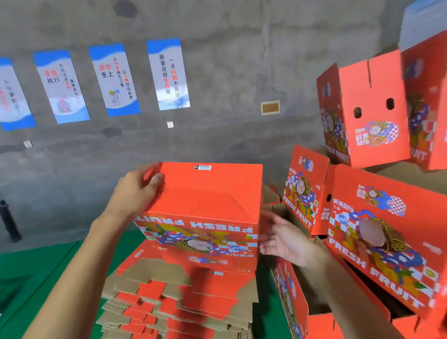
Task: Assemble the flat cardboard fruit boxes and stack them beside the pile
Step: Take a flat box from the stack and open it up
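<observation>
A red fruit box [205, 195] stands upside down on the pile of flat boxes [182, 299], its folded bottom facing up and its "FRESH FRUIT" print inverted. My left hand [138, 189] grips its top left corner, thumb over the bottom flap. My right hand [284, 237] is at the box's right side, palm toward it, fingers straight; I cannot tell whether it touches. Assembled red boxes [389, 228] lie heaped on the right, and more [368, 111] are stacked higher behind them.
The pile rests on a green floor [30, 280]. A grey concrete wall with several blue and white posters [167, 74] stands behind. A black-handled tool [7, 219] leans at the far left.
</observation>
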`<state>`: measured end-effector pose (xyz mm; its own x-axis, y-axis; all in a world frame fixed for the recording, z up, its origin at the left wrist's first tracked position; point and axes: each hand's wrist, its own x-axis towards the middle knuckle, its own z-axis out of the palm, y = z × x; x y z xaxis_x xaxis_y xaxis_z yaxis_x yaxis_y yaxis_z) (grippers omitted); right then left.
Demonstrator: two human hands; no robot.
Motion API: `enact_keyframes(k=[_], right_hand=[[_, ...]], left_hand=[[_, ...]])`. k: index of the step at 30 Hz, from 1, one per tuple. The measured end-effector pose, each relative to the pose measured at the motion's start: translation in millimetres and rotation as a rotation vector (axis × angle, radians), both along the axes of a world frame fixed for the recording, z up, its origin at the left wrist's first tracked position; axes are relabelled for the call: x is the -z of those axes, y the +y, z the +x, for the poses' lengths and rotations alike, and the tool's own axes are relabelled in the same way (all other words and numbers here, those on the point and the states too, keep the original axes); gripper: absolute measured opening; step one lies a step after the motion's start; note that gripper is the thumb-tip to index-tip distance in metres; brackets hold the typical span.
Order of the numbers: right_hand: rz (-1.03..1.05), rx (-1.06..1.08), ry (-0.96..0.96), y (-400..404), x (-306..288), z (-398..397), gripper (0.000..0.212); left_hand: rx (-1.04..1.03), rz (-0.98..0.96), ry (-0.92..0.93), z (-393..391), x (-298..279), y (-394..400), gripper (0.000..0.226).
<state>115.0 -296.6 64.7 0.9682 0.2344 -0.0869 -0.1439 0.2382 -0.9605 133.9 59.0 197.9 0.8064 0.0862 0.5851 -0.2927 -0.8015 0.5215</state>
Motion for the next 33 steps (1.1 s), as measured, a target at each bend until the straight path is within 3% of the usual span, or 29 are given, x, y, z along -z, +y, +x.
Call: enact_keyframes(k=[3, 6, 8, 10, 13, 15, 17, 19, 21, 23, 29, 33], right_hand=[[-0.070, 0.080, -0.186, -8.3, -37.7, -0.7, 0.057], [-0.149, 0.202, -0.378, -11.6, -63.9, 2.0, 0.063], [-0.249, 0.246, -0.519, -15.6, -71.5, 4.3, 0.061], [-0.440, 0.271, -0.674, -18.6, -78.0, 4.9, 0.057], [-0.789, 0.388, -0.859, -23.6, -84.2, 11.6, 0.043], [-0.997, 0.475, -0.933, -27.2, -84.8, 16.7, 0.033], [-1.153, 0.509, -0.929, -30.5, -85.3, 22.1, 0.028], [-1.233, 0.530, -0.909, -35.8, -84.0, 29.1, 0.029], [-1.277, 0.536, -0.853, -44.1, -75.6, 40.7, 0.031], [-1.308, 0.510, -0.761, -53.0, -61.0, 55.6, 0.033], [-1.273, 0.430, -0.531, -83.2, 0.2, 102.0, 0.034], [-1.198, 0.408, -0.452, -90.0, 37.1, 119.2, 0.038]], left_hand=[[-0.008, -0.115, -0.093, -2.1, -6.0, -16.5, 0.052], [0.156, -0.293, -0.186, 1.0, -2.6, -42.8, 0.053], [0.287, -0.527, -0.088, -2.3, -2.3, -66.5, 0.035], [0.436, -0.702, 0.125, -5.7, -0.4, -93.3, 0.037], [0.467, -0.561, 0.289, 5.5, 14.4, -132.4, 0.069], [0.532, -0.534, 0.335, 17.1, 24.6, -158.9, 0.078], [0.650, -0.652, 0.410, 29.2, 30.3, -184.9, 0.080], [0.760, -0.787, 0.534, 44.6, 38.1, -205.8, 0.064], [0.786, -0.790, 0.599, 60.1, 48.9, -221.3, 0.050], [0.784, -0.750, 0.635, 75.0, 59.5, -235.0, 0.052], [0.735, -0.720, 0.765, 121.1, 105.9, -263.0, 0.056], [0.672, -0.785, 0.741, 143.3, 141.2, -269.7, 0.054]])
